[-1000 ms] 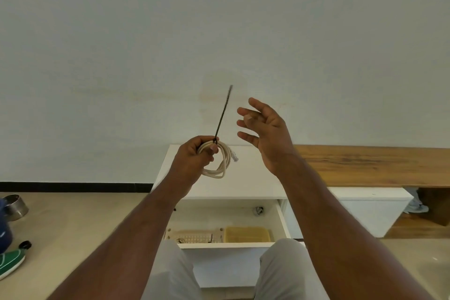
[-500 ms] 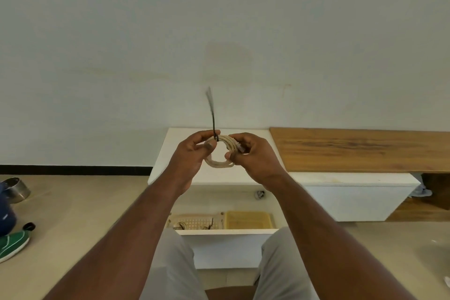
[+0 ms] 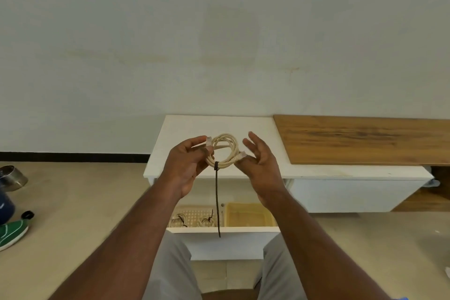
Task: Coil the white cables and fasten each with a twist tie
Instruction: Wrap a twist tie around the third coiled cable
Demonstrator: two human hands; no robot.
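The left hand [image 3: 188, 165] holds a coiled white cable [image 3: 225, 151] up in front of the white table [image 3: 185, 129], its fingers curled round the left side of the coil, one clear plug end sticking up just beside the fingertips. A dark twist tie [image 3: 217, 200] is wrapped around the bottom of the coil — its long tail hangs straight down, past the table's front edge and across the open drawer [image 3: 226, 230] below. The right hand [image 3: 261, 165] sits just to the right of the coil with its fingers spread and mostly straight, gripping nothing; the cable's other plug end lies against its lower fingers (whether it truly rests on them or only overlaps them, I cannot tell).

In the drawer stand two trays side by side: a pale perforated one [image 3: 192, 214] on the left holding two small coiled cables with dark ties, and a yellowish one [image 3: 248, 217] on the right. A wooden top [image 3: 365, 139] adjoins the white table on its right. On the floor at far left — a metal bowl [image 3: 13, 178] and a green shoe [image 3: 12, 232].
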